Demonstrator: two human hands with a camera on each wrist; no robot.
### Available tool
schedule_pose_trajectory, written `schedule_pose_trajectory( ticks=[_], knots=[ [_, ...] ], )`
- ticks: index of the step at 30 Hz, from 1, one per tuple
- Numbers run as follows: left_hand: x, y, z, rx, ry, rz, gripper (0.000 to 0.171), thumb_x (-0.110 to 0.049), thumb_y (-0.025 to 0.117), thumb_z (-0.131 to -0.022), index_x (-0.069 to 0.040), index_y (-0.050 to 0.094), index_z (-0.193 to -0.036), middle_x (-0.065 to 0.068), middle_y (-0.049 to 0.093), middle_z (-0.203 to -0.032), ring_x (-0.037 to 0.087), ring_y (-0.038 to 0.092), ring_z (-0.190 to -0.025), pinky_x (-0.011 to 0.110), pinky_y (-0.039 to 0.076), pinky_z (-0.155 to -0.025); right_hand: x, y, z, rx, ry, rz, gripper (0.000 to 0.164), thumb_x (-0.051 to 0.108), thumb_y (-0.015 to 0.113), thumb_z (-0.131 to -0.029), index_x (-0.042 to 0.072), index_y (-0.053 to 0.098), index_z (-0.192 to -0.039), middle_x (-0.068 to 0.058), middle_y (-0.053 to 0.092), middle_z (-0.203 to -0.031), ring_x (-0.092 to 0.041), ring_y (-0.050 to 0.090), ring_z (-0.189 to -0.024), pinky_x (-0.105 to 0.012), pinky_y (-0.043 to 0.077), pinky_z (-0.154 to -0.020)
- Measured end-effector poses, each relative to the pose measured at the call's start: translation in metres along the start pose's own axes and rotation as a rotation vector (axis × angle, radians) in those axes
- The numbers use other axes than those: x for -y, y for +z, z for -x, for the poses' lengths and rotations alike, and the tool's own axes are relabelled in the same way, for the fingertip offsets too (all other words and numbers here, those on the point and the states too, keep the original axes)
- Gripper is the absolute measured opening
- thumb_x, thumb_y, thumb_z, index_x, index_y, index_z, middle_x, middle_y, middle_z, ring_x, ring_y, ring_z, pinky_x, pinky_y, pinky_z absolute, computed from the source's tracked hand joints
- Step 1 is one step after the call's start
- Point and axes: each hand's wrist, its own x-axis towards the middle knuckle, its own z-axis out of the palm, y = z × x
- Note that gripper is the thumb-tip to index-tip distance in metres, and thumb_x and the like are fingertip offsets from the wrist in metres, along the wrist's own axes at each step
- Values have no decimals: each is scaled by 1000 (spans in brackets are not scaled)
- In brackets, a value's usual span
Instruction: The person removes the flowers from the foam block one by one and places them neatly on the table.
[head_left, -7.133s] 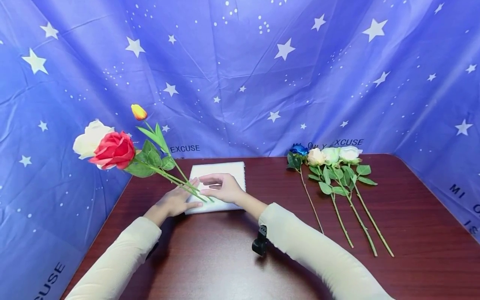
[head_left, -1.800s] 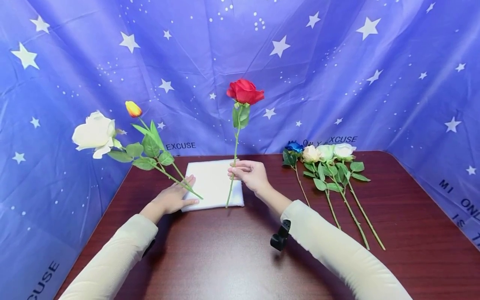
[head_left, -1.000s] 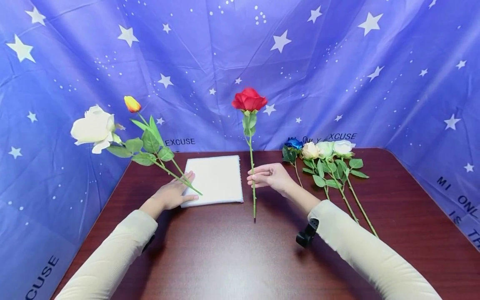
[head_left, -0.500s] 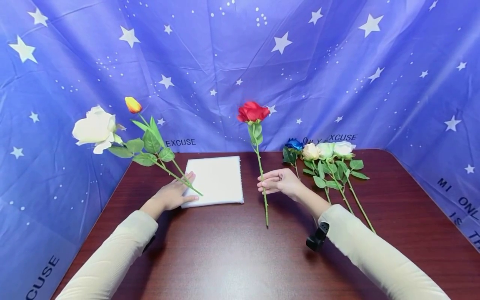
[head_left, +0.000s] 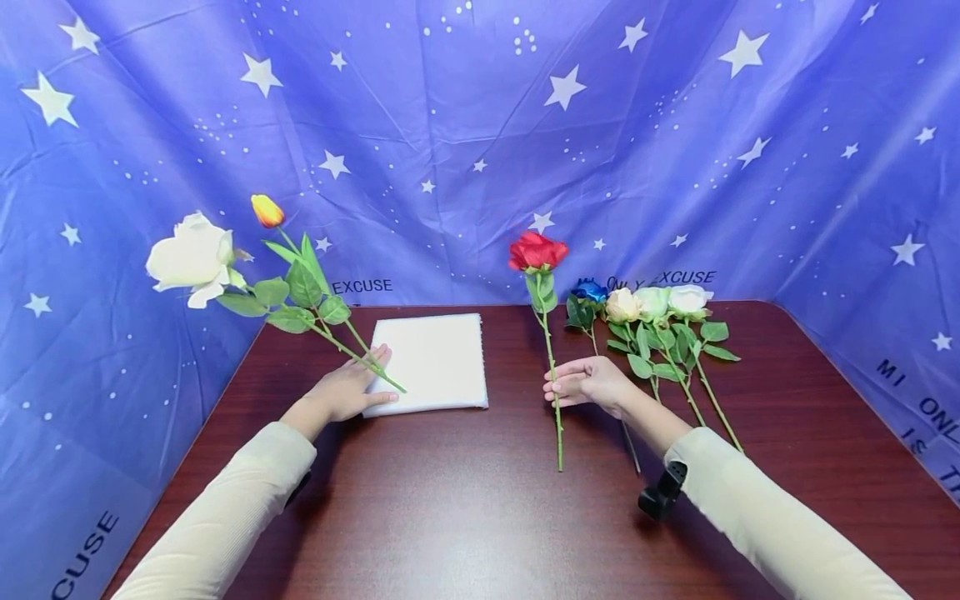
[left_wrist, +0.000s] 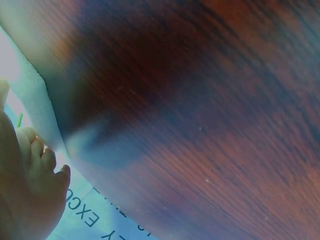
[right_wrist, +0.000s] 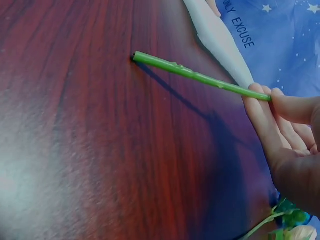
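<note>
My right hand (head_left: 592,387) pinches the stem of a red rose (head_left: 538,252) between thumb and fingers, bloom up, to the right of a white foam block (head_left: 438,362). In the right wrist view the cut end of its green stem (right_wrist: 195,75) is at or just above the tabletop; I cannot tell which. My left hand (head_left: 345,393) rests on the block's left side, thumb and fingers stretched out. A white rose (head_left: 191,258) and an orange-yellow tulip (head_left: 267,211) lean left over that hand, their stems running down to the block. Whether the stems are stuck in is unclear.
On the table's right side lie a blue rose (head_left: 589,290), a cream rose (head_left: 622,305), a pale green rose (head_left: 652,302) and another white rose (head_left: 688,297), partly behind my right forearm. A blue star-printed curtain (head_left: 450,125) hangs around the brown table (head_left: 450,500).
Earlier the red rose leaned left with the white rose and tulip. My right hand has since carried it upright over the block, then right and lower. My left hand stays put.
</note>
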Motion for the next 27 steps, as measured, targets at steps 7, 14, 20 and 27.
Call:
schedule_pose_trajectory(
  ticks=[7,14,20,27],
  knots=[
    [1,2,1,-20,-4,12,85,-54,51,-93,-2,20,-152,17,18,-161,38,21,-148,53,25,-119,-7,-8,8,-87,-1,-52,46,-9,58,-88,-29,40,-125,-5,75,-87,-9,72,-76,-30,61,-77],
    [0,3,0,-34,-1,28,85,-55,50,-93,1,22,-152,18,19,-161,35,20,-149,52,22,-121,-8,-15,13,-129,27,-57,46,-9,56,-89,-29,39,-127,-3,75,-83,-9,72,-74,-29,61,-76],
    [-1,1,1,-22,-6,32,86,-55,50,-93,0,21,-152,17,18,-161,35,20,-149,52,22,-120,-11,-16,14,-137,44,-71,46,-7,56,-90,-29,38,-127,0,73,-81,-8,71,-74,-26,61,-75],
    [0,0,1,-11,2,7,84,-53,51,-94,0,20,-152,17,17,-161,36,20,-148,52,23,-120,-12,-15,12,-164,41,-46,44,-4,59,-91,-28,43,-123,0,73,-76,-7,71,-70,-25,61,-72]
  ],
)
